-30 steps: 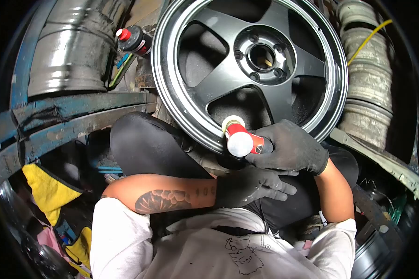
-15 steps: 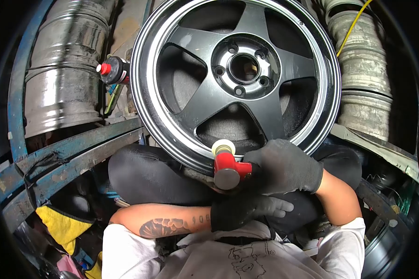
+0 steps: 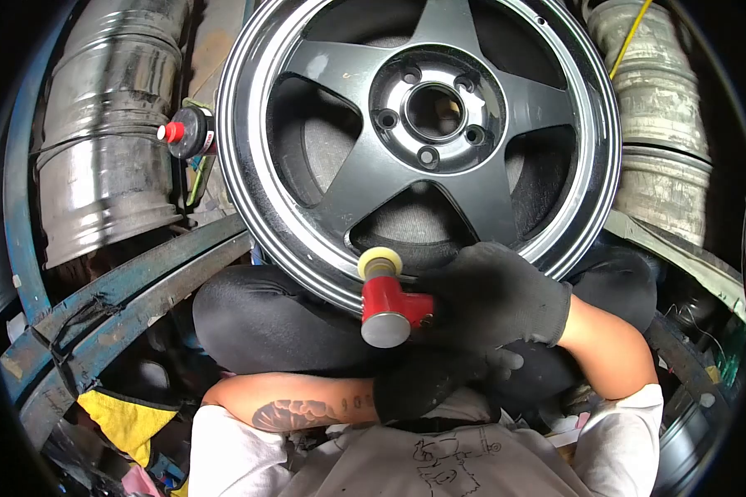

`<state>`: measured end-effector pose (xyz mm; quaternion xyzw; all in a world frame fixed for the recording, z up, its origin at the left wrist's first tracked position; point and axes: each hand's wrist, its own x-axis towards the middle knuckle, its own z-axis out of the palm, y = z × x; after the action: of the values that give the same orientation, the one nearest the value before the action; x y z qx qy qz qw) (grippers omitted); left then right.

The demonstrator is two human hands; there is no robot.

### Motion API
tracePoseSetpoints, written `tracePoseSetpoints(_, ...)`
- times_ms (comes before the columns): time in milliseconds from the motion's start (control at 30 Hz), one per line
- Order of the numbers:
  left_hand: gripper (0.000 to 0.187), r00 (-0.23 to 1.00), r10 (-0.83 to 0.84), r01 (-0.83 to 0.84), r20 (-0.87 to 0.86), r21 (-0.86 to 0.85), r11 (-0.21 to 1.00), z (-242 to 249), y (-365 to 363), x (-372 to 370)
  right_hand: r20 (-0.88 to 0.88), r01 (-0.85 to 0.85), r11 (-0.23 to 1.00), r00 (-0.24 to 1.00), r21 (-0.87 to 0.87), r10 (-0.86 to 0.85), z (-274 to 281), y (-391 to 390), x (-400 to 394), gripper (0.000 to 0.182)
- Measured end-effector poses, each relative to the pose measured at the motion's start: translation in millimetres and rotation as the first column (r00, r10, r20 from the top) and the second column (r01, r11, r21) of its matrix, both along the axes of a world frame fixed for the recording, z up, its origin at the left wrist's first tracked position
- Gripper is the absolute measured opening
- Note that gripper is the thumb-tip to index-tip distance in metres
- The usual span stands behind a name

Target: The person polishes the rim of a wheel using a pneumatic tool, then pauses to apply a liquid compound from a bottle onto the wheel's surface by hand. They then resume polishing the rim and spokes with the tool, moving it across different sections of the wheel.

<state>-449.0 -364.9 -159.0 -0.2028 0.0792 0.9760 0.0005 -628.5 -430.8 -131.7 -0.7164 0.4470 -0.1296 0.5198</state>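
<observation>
Right hand [image 3: 493, 294], gloved: closed round the body of a red polishing tool [image 3: 387, 305], now lower and further left than a second ago. Left hand [image 3: 427, 381], gloved: just beneath the grip, fingers curled, holding nothing visible. Yellow pad [image 3: 380, 263]: ahead of the grip, touching the rim lip of the black wheel [image 3: 414, 141]. Wheel fills more of the view; its lower edge rests on the lap. Spray can [image 3: 186, 132]: far left of the grip, beside the wheel.

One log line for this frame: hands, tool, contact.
right hand: grips red angle polisher | pad: on polished lip of black five-spoke alloy wheel | left hand: under right, holds nothing visible
</observation>
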Motion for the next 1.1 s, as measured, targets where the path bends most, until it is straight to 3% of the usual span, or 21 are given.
tracePoseSetpoints(67,0.043,0.994,0.097,-0.099,-0.042,-0.047,0.994,-8.5,12.9,3.8,-0.034,0.023,0.998,0.999,0.055,-0.021,4.6,-4.2,5.6,0.043)
tracePoseSetpoints(167,0.05,0.994,0.106,-0.104,-0.014,0.088,0.991,-11.4,10.5,3.9,-0.151,0.015,0.984,0.988,0.18,0.013,15.7,-8.3,-1.2,0.037)
tracePoseSetpoints(200,0.053,0.993,0.109,-0.109,-0.046,0.009,0.994,-11.1,8.7,1.5,-0.186,0.005,0.975,0.982,0.223,0.037,15.5,-8.6,-2.9,0.035)
tracePoseSetpoints(300,0.063,0.99,0.105,-0.116,-0.097,-0.109,0.987,-3.7,-3.7,-8.2,-0.16,-0.014,0.991,0.986,0.133,0.035,-1.3,-3.5,-19.0,0.029)
tracePoseSetpoints(367,0.069,0.992,0.091,-0.095,-0.082,-0.036,0.995,6.9,-15.2,-12.2,-0.095,-0.033,0.993,0.994,0.112,0.044,-2.4,-5.2,-29.9,0.026)
tracePoseSetpoints(467,0.059,0.989,0.131,-0.125,-0.07,0.078,0.989,10.7,-14.9,-16.3,-0.063,-0.044,0.989,0.997,0.141,0.053,1.5,-6.2,-35.1,0.027)
tracePoseSetpoints(567,0.056,0.996,0.079,-0.078,-0.047,0.02,0.997,5.4,-7.8,-15.5,-0.057,-0.083,0.992,0.994,0.098,0.089,-2.2,-0.2,-33.6,0.032)
tracePoseSetpoints(667,0.053,0.996,0.083,-0.086,0.024,0.131,0.988,7.7,-2.7,-12.3,-0.158,-0.13,0.984,0.976,0.12,0.148,-2.1,2.2,-22.2,0.035)
tracePoseSetpoints(767,0.056,0.999,-0.028,0.026,0.033,0.062,0.998,17.0,-15.9,-9.6,-0.143,-0.103,0.995,0.984,0.017,0.104,-5.8,3.8,-14.2,0.034)
tracePoseSetpoints(867,0.051,0.993,0.113,-0.115,0.026,0.074,0.991,2.4,0.3,-0.9,-0.043,-0.078,0.985,0.996,-0.154,0.072,-23.6,-0.9,-3.9,0.035)
tracePoseSetpoints(967,0.043,0.982,0.163,-0.16,0.097,-0.037,0.986,4.0,-1.1,8.7,-0.107,-0.138,0.988,0.984,0.065,0.144,-13.8,-15.8,13.1,0.034)
tracePoseSetpoints(1000,0.04,0.985,0.024,0.07,0.173,-0.52,0.851,-3.8,2.2,17.0,-0.029,-0.104,0.995,0.994,0.005,0.104,-18.1,-16.4,16.7,0.033)
tracePoseSetpoints(1033,0.038,0.951,-0.058,0.295,0.303,-0.837,0.461,-19.4,8.7,29.3,0.051,-0.065,0.997,0.996,-0.052,0.067,-26.2,-15.2,20.3,0.032)
tracePoseSetpoints(1067,0.037,0.892,-0.061,0.443,0.447,-0.894,-0.065,-22.3,7.3,35.0,0.085,-0.046,0.996,0.995,-0.072,0.052,-27.7,-16.6,23.2,0.032)
tracePoseSetpoints(1100,0.036,0.914,-0.006,0.402,0.406,-0.906,-0.136,-21.4,6.4,41.2,0.119,-0.028,0.995,0.992,-0.092,0.039,-28.0,-18.7,26.4,0.031)
